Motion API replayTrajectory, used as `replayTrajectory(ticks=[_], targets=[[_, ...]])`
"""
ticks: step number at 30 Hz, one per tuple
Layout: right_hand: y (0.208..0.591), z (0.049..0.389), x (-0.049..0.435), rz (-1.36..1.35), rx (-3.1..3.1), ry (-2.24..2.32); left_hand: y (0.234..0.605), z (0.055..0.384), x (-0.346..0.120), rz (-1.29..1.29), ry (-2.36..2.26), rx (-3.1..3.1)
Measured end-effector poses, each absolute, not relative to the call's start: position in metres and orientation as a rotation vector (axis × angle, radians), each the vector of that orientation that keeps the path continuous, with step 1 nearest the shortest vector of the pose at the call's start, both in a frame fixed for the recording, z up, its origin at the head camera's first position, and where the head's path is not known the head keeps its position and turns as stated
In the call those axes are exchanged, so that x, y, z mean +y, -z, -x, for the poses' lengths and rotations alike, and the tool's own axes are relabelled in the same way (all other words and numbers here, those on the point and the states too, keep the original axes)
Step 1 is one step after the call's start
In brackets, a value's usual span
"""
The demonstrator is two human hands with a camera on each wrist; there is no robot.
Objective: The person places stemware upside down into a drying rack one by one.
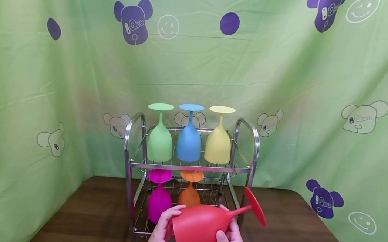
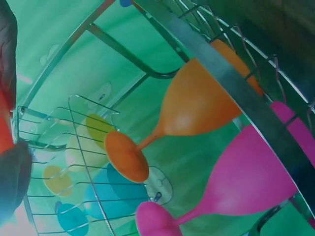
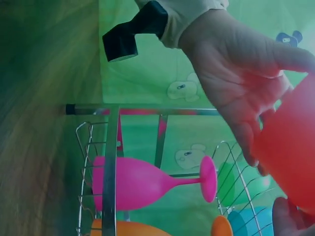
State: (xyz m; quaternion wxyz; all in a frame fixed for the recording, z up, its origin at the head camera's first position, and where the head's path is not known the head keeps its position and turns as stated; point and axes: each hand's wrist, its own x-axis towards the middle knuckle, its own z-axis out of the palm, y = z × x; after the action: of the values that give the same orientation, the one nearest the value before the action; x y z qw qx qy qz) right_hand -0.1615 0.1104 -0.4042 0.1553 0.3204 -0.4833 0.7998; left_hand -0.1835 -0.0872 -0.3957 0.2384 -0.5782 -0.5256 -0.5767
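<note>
A red goblet [image 1: 201, 225] lies tilted between both hands in front of the rack, its stem and foot pointing up to the right. My left hand [image 1: 163, 228] grips it around the rim end. My right hand [image 1: 231, 240] holds the bowl near the stem, thumb in front and fingers behind. In the right wrist view the left hand [image 3: 236, 73] shows large against the red bowl [image 3: 290, 152]. Behind, a magenta goblet [image 1: 159, 202] and an orange goblet [image 1: 189, 195] stand upside down on the lower shelf.
A two-tier metal rack [image 1: 191, 168] stands on the brown wooden table [image 1: 287, 223]. Its upper shelf bears upside-down green [image 1: 160, 143], blue [image 1: 189, 143] and yellow [image 1: 218, 146] goblets. A green patterned curtain [image 1: 197, 69] hangs behind and at both sides.
</note>
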Motion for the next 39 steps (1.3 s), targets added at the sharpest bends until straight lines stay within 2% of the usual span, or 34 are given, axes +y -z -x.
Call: replayTrajectory(ticks=[4,9,16,22,29,35,39], targets=[[0.398,0.160,0.107,-0.726,-1.432,-2.169,0.397,0.175,-0.090,1.358,1.496,-1.701],[0.390,0.160,0.107,-0.675,-1.467,-2.018,0.389,0.163,-0.091,1.019,1.242,-2.034],[0.377,0.161,0.112,-0.492,-1.790,-1.647,0.375,0.157,-0.093,0.835,1.311,-2.344],[0.370,0.170,0.114,-0.452,-2.020,-1.523,0.373,0.165,-0.106,0.701,1.093,-1.995],[0.369,0.186,0.118,-0.482,-2.118,-1.506,0.351,0.180,-0.138,0.603,1.027,-1.422],[0.377,0.195,0.122,-0.500,-2.185,-1.329,0.338,0.183,-0.157,0.244,1.273,-1.447],[0.384,0.201,0.125,-0.507,-2.170,-1.162,0.339,0.189,-0.159,0.104,1.393,-1.587]])
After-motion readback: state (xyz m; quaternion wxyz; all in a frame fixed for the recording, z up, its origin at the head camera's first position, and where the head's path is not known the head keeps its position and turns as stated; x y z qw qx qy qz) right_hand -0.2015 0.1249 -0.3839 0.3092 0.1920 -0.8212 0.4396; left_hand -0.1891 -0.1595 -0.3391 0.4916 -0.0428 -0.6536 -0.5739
